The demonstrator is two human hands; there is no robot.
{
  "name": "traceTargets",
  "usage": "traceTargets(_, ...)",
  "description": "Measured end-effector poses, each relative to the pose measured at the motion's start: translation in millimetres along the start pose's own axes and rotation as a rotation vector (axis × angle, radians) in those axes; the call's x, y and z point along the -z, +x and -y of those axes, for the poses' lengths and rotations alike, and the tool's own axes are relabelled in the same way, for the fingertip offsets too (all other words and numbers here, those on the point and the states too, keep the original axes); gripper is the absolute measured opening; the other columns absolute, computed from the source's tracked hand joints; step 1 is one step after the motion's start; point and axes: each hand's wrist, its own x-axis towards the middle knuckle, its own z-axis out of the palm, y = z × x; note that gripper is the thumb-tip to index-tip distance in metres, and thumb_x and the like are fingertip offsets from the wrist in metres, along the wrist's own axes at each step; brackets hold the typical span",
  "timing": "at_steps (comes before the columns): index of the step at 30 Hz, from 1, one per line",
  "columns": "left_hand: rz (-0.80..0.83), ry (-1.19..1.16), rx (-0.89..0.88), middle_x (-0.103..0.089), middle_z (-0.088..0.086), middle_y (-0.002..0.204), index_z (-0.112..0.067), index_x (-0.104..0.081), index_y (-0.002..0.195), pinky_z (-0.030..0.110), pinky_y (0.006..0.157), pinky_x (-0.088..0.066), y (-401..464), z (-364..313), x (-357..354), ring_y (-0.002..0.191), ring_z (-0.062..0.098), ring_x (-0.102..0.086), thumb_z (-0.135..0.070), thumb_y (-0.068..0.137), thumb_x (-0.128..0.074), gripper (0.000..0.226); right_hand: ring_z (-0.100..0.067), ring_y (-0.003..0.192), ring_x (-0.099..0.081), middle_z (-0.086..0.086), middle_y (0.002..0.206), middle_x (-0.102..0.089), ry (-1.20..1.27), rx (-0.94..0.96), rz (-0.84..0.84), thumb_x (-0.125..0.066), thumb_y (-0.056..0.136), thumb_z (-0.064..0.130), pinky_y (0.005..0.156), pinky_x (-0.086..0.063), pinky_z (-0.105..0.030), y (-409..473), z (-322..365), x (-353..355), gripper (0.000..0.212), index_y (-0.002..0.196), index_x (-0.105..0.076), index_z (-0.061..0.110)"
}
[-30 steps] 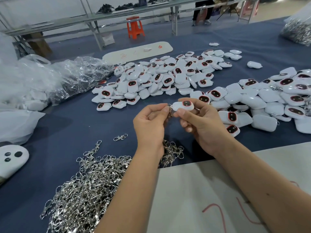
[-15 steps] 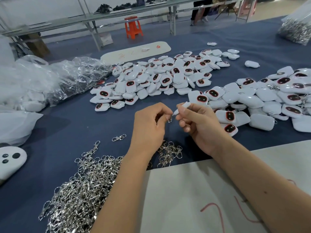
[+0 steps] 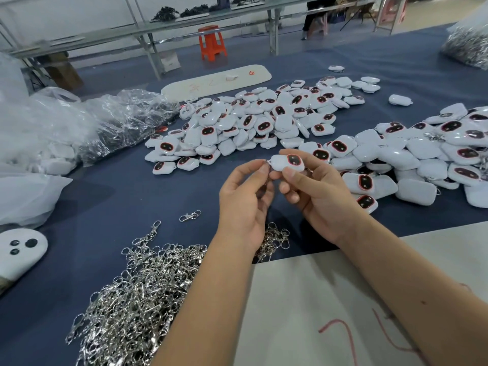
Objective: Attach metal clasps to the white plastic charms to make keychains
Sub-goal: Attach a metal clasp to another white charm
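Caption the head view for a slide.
Right hand holds a white charm while the left hand pinches a clasp at its end.

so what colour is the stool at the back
Orange stool, seen in the head view, standing behind the table.

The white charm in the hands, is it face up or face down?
Face up. The charm, held by the right hand, shows its dark, red-rimmed oval toward the camera.

White charms (image 3: pixel 253 122) w/ black, red-rimmed ovals; silver clasps (image 3: pixel 137 299); navy cloth (image 3: pixel 118 202); orange stool (image 3: pixel 212 43).
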Motion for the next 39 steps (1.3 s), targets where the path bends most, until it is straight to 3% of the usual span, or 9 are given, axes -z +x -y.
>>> traceTargets(3,-0.006,-0.001,-0.044,-0.066,0.017,0.092,-0.005,-0.068,0.099,0.038,0.095,-0.052,0,0,1,0.078,0.022,-0.062,0.003,0.097,-0.062,0.010,-0.012,0.066,-0.063,-0.016,0.092,-0.074,-0.007,-0.004,-0.003,-0.068,0.087,0.006,0.054,-0.048,-0.018,-1,-1,-1,0.043,0.129,-0.062,0.004)
traceTargets(7,-0.026,0.188,-0.248,-0.070,0.010,0.077,-0.008,-0.067,0.088,0.027,0.072,-0.056,3,1,4,0.070,0.018,-0.066,0.007,0.095,-0.063,0.018,-0.012,0.066,-0.063,-0.016,0.094,-0.075,-0.024,-0.004,0.001,-0.069,0.087,0.007,0.055,-0.048,-0.017,-1,-2,0,0.041,0.127,-0.063,0.005)
traceTargets(13,-0.039,0.727,-0.594,-0.074,0.002,0.083,-0.022,-0.068,0.079,0.053,0.082,-0.060,12,-3,16,0.082,0.032,-0.072,0.006,0.091,-0.065,0.031,-0.011,0.065,-0.063,-0.015,0.092,-0.076,-0.068,-0.003,-0.005,-0.070,0.085,0.009,0.055,-0.049,-0.017,0,-3,1,0.042,0.127,-0.064,0.005)
traceTargets(16,-0.021,0.873,-0.667,-0.069,-0.011,0.079,-0.023,-0.069,0.080,0.034,0.074,-0.057,12,-4,19,0.076,0.015,-0.066,0.003,0.090,-0.066,0.028,-0.011,0.064,-0.062,-0.016,0.091,-0.075,-0.073,-0.005,-0.016,-0.071,0.085,0.009,0.055,-0.048,-0.017,0,-3,1,0.044,0.128,-0.062,0.003)
traceTargets(18,0.013,0.989,-0.733,-0.068,-0.011,0.077,-0.021,-0.070,0.081,0.026,0.069,-0.050,11,-7,21,0.074,0.012,-0.062,0.003,0.089,-0.065,0.025,-0.012,0.064,-0.062,-0.016,0.089,-0.075,-0.093,-0.003,-0.026,-0.070,0.088,0.007,0.055,-0.048,-0.018,0,-3,1,0.042,0.129,-0.061,0.002)
traceTargets(23,0.085,1.202,-0.856,-0.067,-0.005,0.083,-0.015,-0.072,0.087,0.029,0.073,-0.049,12,-11,24,0.080,0.013,-0.062,0.006,0.087,-0.062,0.023,-0.014,0.065,-0.062,-0.016,0.088,-0.074,-0.166,0.000,-0.041,-0.064,0.096,-0.001,0.055,-0.046,-0.019,-1,-5,2,0.030,0.126,-0.062,0.001)
traceTargets(27,-0.043,0.832,-0.584,-0.075,-0.007,0.082,-0.026,-0.072,0.094,0.022,0.074,-0.055,11,-9,21,0.078,0.010,-0.070,-0.002,0.090,-0.070,0.025,-0.014,0.067,-0.063,-0.016,0.092,-0.075,-0.162,0.005,-0.010,-0.066,0.094,0.001,0.056,-0.048,-0.019,-2,-4,1,0.039,0.132,-0.060,0.001)
traceTargets(34,0.029,0.139,-0.047,-0.076,0.008,0.082,-0.009,-0.070,0.097,0.019,0.064,-0.056,7,-7,13,0.068,0.012,-0.068,0.001,0.094,-0.069,0.010,-0.014,0.067,-0.061,-0.015,0.094,-0.074,-0.047,0.018,0.017,-0.070,0.086,0.008,0.056,-0.047,-0.019,0,-3,2,0.047,0.132,-0.061,0.004)
traceTargets(39,0.054,0.004,0.043,-0.076,0.008,0.084,-0.008,-0.070,0.094,0.020,0.062,-0.057,6,-12,14,0.069,0.013,-0.070,0.003,0.094,-0.066,0.011,-0.014,0.068,-0.063,-0.014,0.095,-0.074,-0.069,0.020,0.047,-0.070,0.087,0.007,0.057,-0.049,-0.019,1,-5,4,0.046,0.132,-0.062,0.007)
